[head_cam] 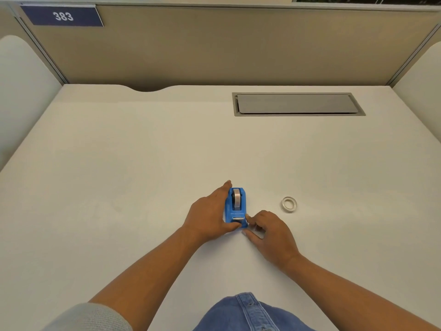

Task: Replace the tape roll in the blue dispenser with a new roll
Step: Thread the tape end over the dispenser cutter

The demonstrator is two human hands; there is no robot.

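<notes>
The blue tape dispenser (235, 207) stands on the white desk (143, 175), its cutter end towards me, with a greyish tape roll (236, 199) seated in it. My left hand (210, 213) wraps the dispenser's left side, fingers along its far end and thumb at the near corner. My right hand (269, 231) rests on the desk just right of the cutter end, index fingertip and thumb touching the dispenser's near right corner. A clear tape roll (289, 204) lies flat on the desk to the right, apart from both hands.
A grey cable hatch (298, 104) is set into the desk at the back right. Beige partition walls (214, 44) enclose the desk on three sides, with a blue "383" sign (63, 16) at the top left.
</notes>
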